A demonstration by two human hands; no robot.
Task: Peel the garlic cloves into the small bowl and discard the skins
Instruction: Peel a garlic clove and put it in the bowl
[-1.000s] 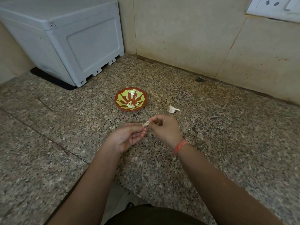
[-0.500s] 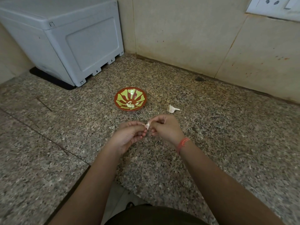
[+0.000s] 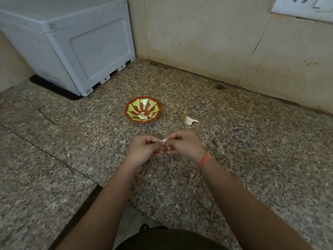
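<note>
A small red bowl (image 3: 133, 117) with a yellow-green pattern stands on the granite counter, with pale peeled garlic (image 3: 142, 116) inside it. In front of the bowl, my left hand (image 3: 144, 150) and my right hand (image 3: 183, 145) meet fingertip to fingertip and both pinch a garlic clove (image 3: 164, 140), whose pale skin sticks out between them. A garlic piece with white skin (image 3: 190, 120) lies on the counter to the right of the bowl.
A large grey plastic box (image 3: 72, 40) on a black mat fills the back left corner. A tiled wall with a socket plate (image 3: 302, 6) runs along the back. The counter's front edge (image 3: 137, 208) is notched just below my forearms.
Both hands have stayed in front of the bowl and drawn a little closer together. The clove between the fingertips has turned and its skin now sticks up.
</note>
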